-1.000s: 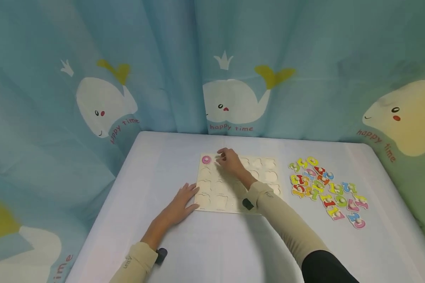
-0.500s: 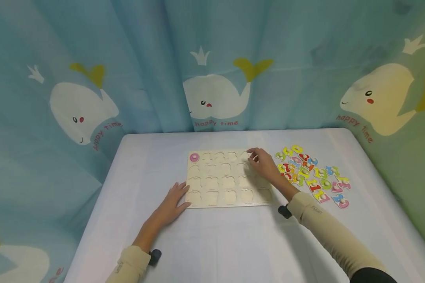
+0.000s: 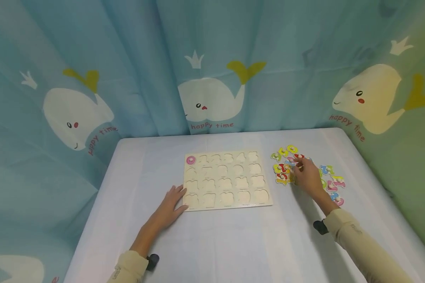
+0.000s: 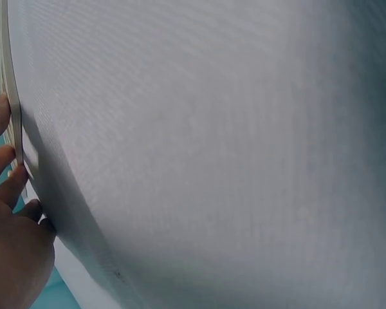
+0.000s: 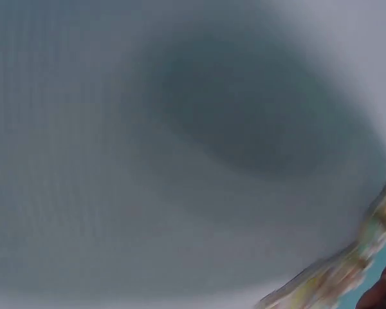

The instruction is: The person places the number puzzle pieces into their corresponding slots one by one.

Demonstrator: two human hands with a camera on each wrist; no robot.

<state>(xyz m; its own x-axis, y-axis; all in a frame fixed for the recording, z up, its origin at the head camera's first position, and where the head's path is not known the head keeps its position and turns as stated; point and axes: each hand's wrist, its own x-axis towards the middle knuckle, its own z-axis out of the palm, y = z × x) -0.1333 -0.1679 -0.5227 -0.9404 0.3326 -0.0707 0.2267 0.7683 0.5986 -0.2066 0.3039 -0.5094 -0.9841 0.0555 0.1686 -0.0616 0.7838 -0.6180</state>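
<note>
Number pieces (image 3: 306,173) lie in a loose, colourful heap on the right of the surface (image 3: 233,243), well apart from its near edge. Over the heap's middle sits the right hand (image 3: 306,177), fingers curled down among the pieces; whether it pinches one I cannot tell. Left of the heap lies the puzzle board (image 3: 226,181), with one pink ring piece (image 3: 191,160) seated in its far left slot. The left hand (image 3: 170,206) rests flat, fingers spread, touching the board's near left corner. Whale-print curtain (image 3: 212,94) hangs behind.
</note>
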